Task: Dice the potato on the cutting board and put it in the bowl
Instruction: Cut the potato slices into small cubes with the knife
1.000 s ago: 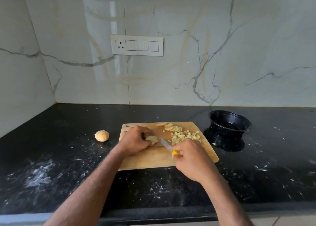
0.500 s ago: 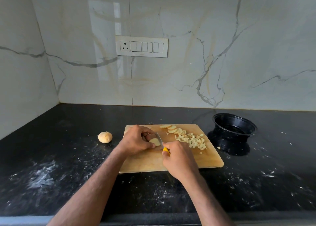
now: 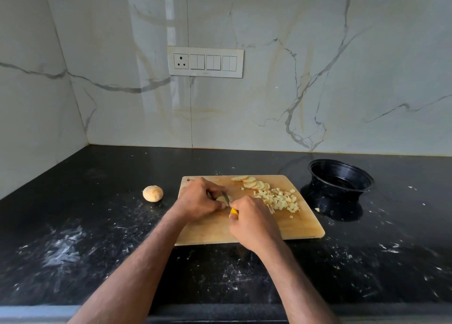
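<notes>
On the board (image 3: 249,228): left hand (image 3: 198,200) with fingers curled down on a potato piece (image 3: 222,198), pinning it near the middle. Right hand (image 3: 254,223) wrapped tight round the yellow knife (image 3: 231,205) handle, blade touching that piece. Slices (image 3: 252,183) fanned along the far edge, dice (image 3: 281,198) heaped just right of them. Black bowl (image 3: 340,176) right of the board, on the counter (image 3: 97,238). Whole potato (image 3: 152,193) left, well apart.
</notes>
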Tool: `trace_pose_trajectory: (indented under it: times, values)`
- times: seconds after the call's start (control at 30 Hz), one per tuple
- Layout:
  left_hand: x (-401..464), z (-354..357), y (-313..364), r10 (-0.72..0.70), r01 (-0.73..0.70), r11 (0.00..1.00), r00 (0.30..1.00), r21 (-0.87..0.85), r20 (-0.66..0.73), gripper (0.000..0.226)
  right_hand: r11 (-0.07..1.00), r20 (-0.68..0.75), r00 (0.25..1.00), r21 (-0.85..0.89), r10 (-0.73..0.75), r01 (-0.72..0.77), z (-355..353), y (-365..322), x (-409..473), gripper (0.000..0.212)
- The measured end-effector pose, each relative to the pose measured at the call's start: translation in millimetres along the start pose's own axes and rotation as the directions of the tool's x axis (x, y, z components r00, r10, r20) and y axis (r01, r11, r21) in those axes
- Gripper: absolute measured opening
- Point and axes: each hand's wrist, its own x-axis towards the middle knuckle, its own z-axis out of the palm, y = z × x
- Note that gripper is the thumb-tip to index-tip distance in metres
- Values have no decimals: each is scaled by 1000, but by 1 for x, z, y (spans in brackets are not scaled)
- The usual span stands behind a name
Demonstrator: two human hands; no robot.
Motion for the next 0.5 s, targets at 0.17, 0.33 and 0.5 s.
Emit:
trace_pose_trajectory:
  times: [0.17,0.33,0.5]
  values:
    - [-1,0,1,-18,19,1000,1000,-15,17,37,1000,44,999,-12,-13,13,-2,0,-8,25]
    - [-1,1,1,-13,12,999,1000,31,22,31,998,80,995,-25,-56,58,-14,5,-26,15]
    - [-2,1,3,-33,29,997,998,72,50,22,996,132,989,-37,-74,80,-29,12,-41,24]
